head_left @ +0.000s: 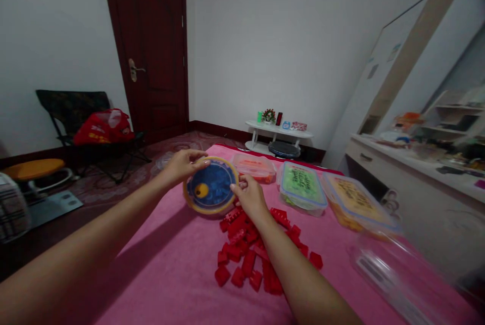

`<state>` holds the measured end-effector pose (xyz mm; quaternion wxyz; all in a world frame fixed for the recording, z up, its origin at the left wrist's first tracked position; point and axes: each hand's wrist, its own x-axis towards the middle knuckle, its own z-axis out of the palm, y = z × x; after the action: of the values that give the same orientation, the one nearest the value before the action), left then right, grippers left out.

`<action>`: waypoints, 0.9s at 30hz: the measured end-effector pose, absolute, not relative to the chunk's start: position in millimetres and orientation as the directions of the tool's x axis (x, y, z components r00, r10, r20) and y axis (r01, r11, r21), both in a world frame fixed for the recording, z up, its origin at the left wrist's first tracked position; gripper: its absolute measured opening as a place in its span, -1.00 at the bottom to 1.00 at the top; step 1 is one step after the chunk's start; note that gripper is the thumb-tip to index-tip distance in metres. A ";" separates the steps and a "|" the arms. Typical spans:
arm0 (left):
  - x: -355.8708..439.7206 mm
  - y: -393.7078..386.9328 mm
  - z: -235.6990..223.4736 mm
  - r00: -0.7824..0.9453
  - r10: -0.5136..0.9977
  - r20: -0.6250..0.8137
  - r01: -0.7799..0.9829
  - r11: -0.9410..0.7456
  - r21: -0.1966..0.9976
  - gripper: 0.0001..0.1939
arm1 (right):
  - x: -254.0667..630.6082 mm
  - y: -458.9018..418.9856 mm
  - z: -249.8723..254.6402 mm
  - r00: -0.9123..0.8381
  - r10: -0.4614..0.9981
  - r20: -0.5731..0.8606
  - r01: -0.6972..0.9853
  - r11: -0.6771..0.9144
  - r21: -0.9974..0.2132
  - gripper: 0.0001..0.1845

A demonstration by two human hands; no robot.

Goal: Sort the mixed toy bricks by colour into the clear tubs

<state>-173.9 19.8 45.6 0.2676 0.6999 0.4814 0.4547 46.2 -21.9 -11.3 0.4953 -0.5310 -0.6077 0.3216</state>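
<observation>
gripping the round tub [216, 183] between them, the left hand [185, 165] has its top left edge and the right hand [250, 195] its right edge. it tilts just past the red blocks [248, 263], toward the left, over the pink surface [166, 274].

The round tub [217, 183] is between the left hand [186, 166] and right hand [250, 197]. A heap of blocks [248, 263] lies on the cloth [170, 269], nearer than the tub, with the right arm [293, 259] over it. Three boxes [303, 186] stand in a row to the right of the tub. Past the cloth, a plant [269, 114] is on a stand [273, 126]. Far left, a bag [104, 129] is on a chair [70, 102].
</observation>
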 end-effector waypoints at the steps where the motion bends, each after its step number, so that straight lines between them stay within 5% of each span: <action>1: -174.3 19.5 45.3 0.124 0.924 0.362 0.415 -0.380 0.827 -0.45 | 47.4 -22.6 -11.9 0.048 0.975 0.219 0.257 0.200 -0.945 -0.66; 5: -178.4 14.8 57.6 0.223 0.947 0.229 0.375 -0.301 0.877 -0.53 | 51.2 -25.2 -12.8 0.034 0.993 0.116 0.044 0.114 -0.992 -0.63; 11: -182.1 18.7 85.8 0.273 0.961 -0.040 0.453 -0.092 0.887 -0.71 | 50.9 -23.5 -16.3 0.067 0.990 0.123 -0.023 0.125 -0.992 -0.60; 15: -181.0 23.5 87.5 0.090 0.994 0.063 0.526 -0.101 0.844 -0.67 | 46.6 -24.6 -12.0 0.049 0.990 0.131 -0.015 0.132 -0.991 -0.61; 20: -183.8 28.4 78.3 0.091 0.993 0.080 0.573 -0.117 0.811 -0.75 | 43.1 -23.8 -12.1 0.026 0.989 0.144 0.086 0.141 -0.986 -0.57; 24: -189.4 36.1 72.4 0.070 0.965 0.254 0.768 -0.214 0.603 -0.72 | 40.4 -22.9 -19.9 -0.119 0.973 0.198 0.229 0.220 -0.948 -0.39; 27: -190.0 40.8 72.0 0.063 0.970 0.234 0.836 -0.179 0.518 -0.70 | 35.8 -22.1 -19.5 -0.102 0.969 0.226 0.212 0.243 -0.947 -0.37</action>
<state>-190.0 40.8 72.0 0.1235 0.7185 0.6286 0.2709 35.8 -22.1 -19.5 0.4774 -0.4705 -0.6274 0.3963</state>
